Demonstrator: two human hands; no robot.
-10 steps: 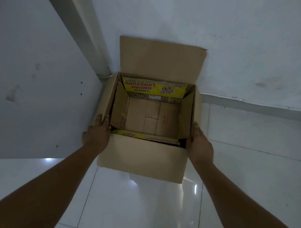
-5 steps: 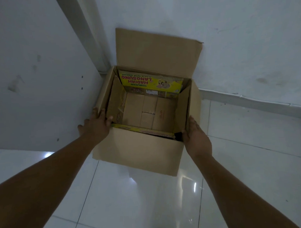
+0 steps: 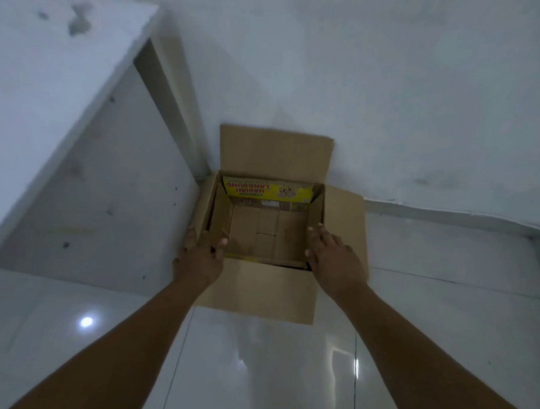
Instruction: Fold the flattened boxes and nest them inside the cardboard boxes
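The left hand lies flat on the left rim of the open brown cardboard box, fingers spread and thumb hooked over the edge into the opening; it presses rather than grips, and nothing is enclosed in it. The right hand rests palm down on the right rim and the outward-folded right flap, fingers extended and loose, likewise closed around nothing.

Between the two hands, a smaller folded carton with a yellow printed panel is nested inside the box, its brown walls lining the inside of the larger one and its yellow face standing against the far wall. Its bottom shows several brown flaps lying flat. The near flap of the outer box hangs down over the front side, and the far flap stands upright against the white wall.

The box sits on the glossy white tiled floor in the corner where that wall meets a white panel on the left.
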